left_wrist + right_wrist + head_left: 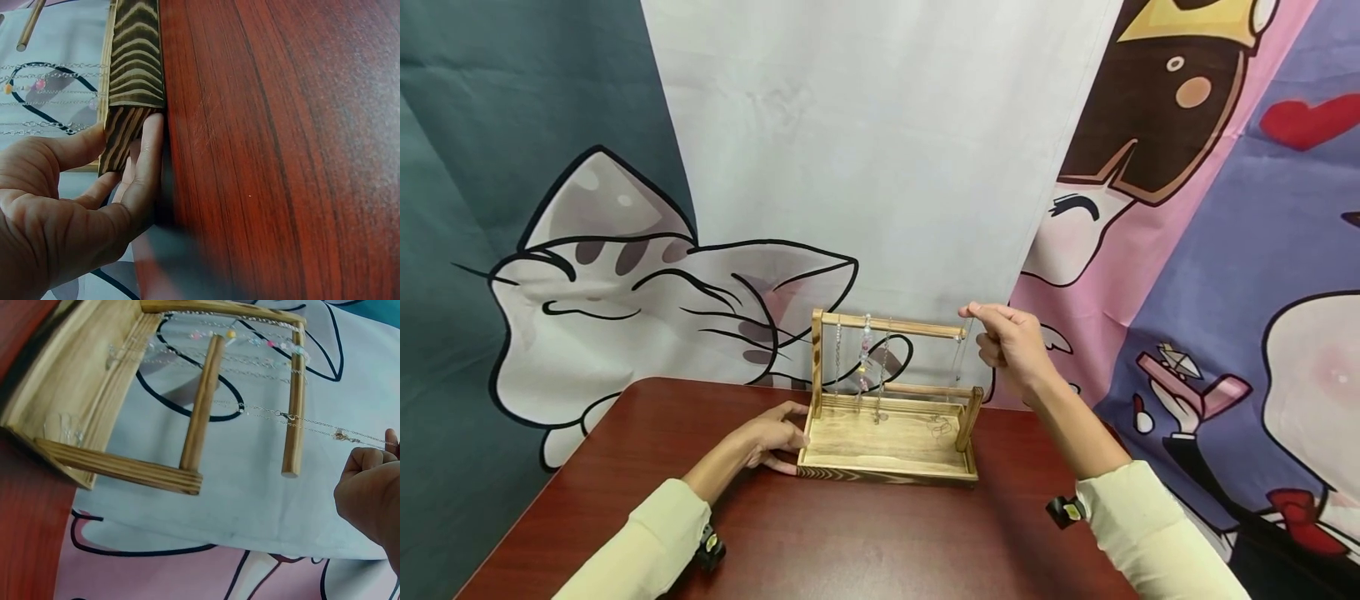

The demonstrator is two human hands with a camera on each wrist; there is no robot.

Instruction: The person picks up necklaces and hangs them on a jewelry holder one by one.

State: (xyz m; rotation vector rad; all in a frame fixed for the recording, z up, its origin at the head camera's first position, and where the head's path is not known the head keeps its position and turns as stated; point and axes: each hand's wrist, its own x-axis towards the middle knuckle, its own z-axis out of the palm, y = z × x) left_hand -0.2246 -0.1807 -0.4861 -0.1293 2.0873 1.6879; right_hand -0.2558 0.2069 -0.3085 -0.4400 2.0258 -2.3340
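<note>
A wooden jewelry stand (887,475) with a tray base and two bars sits on the table. My left hand (771,435) grips the tray's left end, the thumb on one side and fingers on the other in the left wrist view. Near the free right end of the upper bar (895,324), my right hand (1011,337) pinches a thin chain necklace (312,430), which stretches past that bar in the right wrist view. Several chains hang from the upper bar, one a beaded strand (866,346). Small wire-like pieces (940,427) lie in the tray.
The lower bar (925,390) runs left from the short right post (970,421). Beneath the stand is a reddish-brown table (880,533). A printed cloth backdrop (880,167) hangs close behind it.
</note>
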